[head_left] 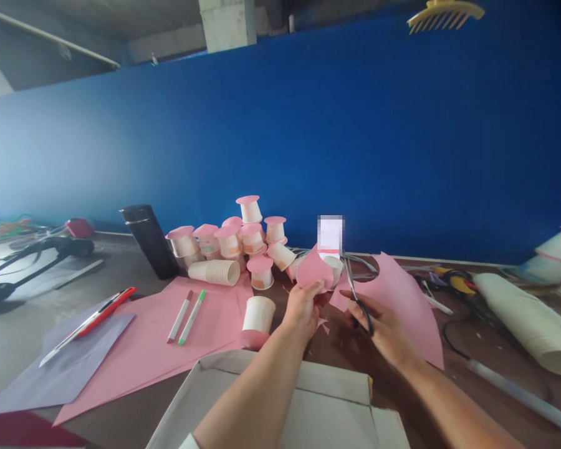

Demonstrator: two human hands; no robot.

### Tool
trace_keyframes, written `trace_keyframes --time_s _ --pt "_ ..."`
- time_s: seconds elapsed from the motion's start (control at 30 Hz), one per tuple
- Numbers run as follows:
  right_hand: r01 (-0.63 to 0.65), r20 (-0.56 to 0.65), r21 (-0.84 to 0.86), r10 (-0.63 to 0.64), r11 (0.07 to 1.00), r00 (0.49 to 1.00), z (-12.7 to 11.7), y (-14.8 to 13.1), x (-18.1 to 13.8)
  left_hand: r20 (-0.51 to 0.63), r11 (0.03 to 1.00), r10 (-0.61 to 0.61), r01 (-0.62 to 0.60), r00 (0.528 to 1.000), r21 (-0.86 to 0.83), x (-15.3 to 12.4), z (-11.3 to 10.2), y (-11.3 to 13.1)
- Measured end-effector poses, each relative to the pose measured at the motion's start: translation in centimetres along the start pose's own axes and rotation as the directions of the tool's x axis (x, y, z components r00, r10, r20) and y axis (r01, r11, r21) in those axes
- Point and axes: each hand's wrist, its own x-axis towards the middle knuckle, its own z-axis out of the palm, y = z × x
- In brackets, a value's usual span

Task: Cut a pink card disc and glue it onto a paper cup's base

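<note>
A pink paper piece (311,267) is up in the middle of the scene, above the brown table (343,349), pinched in the left hand (303,307). The thumb of that hand lies across the near edge of the piece, its other fingers mostly hidden. Its forearm rises from the near edge, slanting far and right. A white paper cup (334,268) shows just right of the piece and partly behind it; whether the left hand holds it too, I cannot tell.

The right hand (381,324) is closed around the dark handles of the scissors (352,284), with the blades pointing far and slightly left, beside the cup. The right forearm comes in from the near right, so the two arms converge on the paper. Whether the blades are parted is too small to tell.

Right of the scissors lies a large pink sheet (414,312) with a curved cutout; pink scraps (325,325) lie between the hands. To the left, cups with pink discs (229,240) are piled before the blue wall (280,137), with a nested stack of cups (214,272) on its side nearer. Farther left stands a black flask (152,240). Two markers (187,318) rest on pink paper (135,355), and an open white box (331,411) sits nearest.
</note>
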Motion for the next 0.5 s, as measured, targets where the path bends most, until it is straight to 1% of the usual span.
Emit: trace_keyframes --time_s 0.03,0.13,0.2,0.3,0.5 --pt "-0.018 0.027 0.043 0.017 0.999 0.999 0.2 -0.1 -0.2 0.002 1.000 -0.003 0.003 1.000 -0.007 -0.1 0.0 0.1" --pt "-0.093 0.174 0.178 0.061 0.980 0.983 0.9 0.0 -0.6 -0.008 1.000 -0.016 0.016 1.000 -0.007 -0.2 0.1 0.1" --pt "-0.104 0.238 0.220 0.050 0.970 0.970 1.3 0.1 -0.7 -0.027 1.000 -0.024 0.025 0.999 0.010 -0.1 0.0 0.0" --pt "-0.072 0.243 0.233 0.014 0.970 0.970 1.6 0.2 -0.7 -0.039 0.999 -0.019 0.020 0.999 0.028 0.1 -0.1 -0.3" --pt "-0.072 0.232 0.250 0.013 0.966 0.973 1.7 0.4 -0.8 -0.044 0.996 0.005 -0.001 0.999 0.089 0.2 -0.2 -0.7"
